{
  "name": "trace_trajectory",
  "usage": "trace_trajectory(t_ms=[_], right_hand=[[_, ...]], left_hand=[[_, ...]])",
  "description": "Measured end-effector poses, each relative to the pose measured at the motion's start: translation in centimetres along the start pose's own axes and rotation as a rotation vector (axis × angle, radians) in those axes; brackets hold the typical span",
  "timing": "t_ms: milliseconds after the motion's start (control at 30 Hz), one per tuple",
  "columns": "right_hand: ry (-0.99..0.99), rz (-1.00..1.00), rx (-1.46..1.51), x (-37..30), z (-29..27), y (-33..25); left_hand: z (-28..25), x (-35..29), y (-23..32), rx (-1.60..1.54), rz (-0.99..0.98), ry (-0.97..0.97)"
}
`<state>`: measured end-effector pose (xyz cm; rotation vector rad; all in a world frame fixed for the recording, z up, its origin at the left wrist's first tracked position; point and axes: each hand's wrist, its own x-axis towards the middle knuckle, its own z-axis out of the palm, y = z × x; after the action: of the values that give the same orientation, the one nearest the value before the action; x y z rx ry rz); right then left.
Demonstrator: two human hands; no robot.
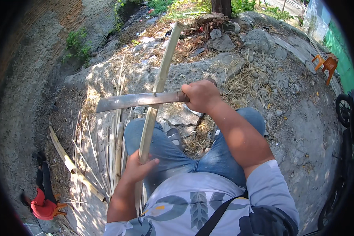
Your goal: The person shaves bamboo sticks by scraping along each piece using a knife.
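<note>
My right hand (202,95) is closed round the handle of a machete (139,100), whose broad blade points left. The blade crosses a long pale strip of split bamboo (160,80) near its middle and touches it. Below, my left hand (139,167) grips the strip near its lower part, with the thumb reaching out to the right. The strip slants up and away from me, over my left knee, its far end above the ground. Its lowest stretch runs along my left forearm.
Several thin bamboo strips (100,157) lie on the ground to my left, beside a thicker split bamboo piece (72,167). A person in red (43,204) sits at the far left. Shavings (246,84) and stones (222,42) lie ahead. Orange chairs (327,67) and a motorbike wheel (344,109) are at right.
</note>
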<state>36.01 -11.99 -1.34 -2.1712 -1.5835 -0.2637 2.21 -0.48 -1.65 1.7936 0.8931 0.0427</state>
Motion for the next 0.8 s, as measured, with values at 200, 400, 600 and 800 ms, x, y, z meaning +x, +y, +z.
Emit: trace_trajectory(t_ms=[200, 400, 600, 800], right_hand=[[0.011, -0.289, 0.055, -0.4, 1.1, -3.3], [0.029, 0.234, 0.1, -0.1, -0.6, 3.1], [-0.065, 0.08, 0.008, 0.0, -0.1, 1.0], [0.008, -0.315, 0.062, -0.4, 1.8, -1.7]], left_hand=[[0.9, 0.1, 1.0, 0.041, -0.007, -0.019], [-0.9, -2.2, -0.5, -0.061, -0.066, -0.114], [0.1, -1.7, -1.0, -0.02, -0.041, -0.074], [0.4, -2.2, -1.0, -0.009, -0.04, -0.06]])
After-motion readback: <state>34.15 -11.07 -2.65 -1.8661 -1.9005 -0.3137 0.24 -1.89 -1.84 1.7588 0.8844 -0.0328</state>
